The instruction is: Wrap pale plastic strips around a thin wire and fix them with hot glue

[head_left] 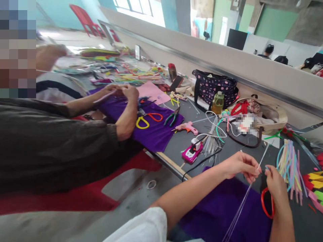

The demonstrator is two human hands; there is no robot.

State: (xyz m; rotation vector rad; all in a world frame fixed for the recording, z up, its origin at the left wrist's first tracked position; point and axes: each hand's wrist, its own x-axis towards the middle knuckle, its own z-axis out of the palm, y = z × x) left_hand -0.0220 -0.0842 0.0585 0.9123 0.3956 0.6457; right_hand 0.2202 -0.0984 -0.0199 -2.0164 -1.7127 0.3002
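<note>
At the left a co-worker's hands (123, 90) pinch a pale stick over a purple cloth (153, 132), with yellow and red scissors (148, 120) and green pliers (172, 117) lying on it. A sweeping elbow there could push the scissors off the table edge, I judge

Further right a pink glue gun (186, 127) lies on the grey table (181, 143), and a pink power strip (192, 153) sits near the edge with a black cord (202, 163) trailing off it. If the gun is hot, its tip so near the loose clear sticks (210, 143) could soften them, and a snag on the cord could drag the strip down

The left hand (239, 165) is closed narrow, fingertips pinching thin clear wires (243, 198) near their upper end; the wires run down across the near purple cloth (222, 208) toward the person. The right hand (276, 183) is just beside it, fingers curled in; whether it grips the same wires cannot be told. A red ring (267, 203) lies under its wrist. The wires are thin and springy, so a loose pinch could let them slip or splay, and their free ends point back toward the face

To the right, a bundle of pastel sticks (290, 171) lies close enough for the right hand to scatter it
</note>
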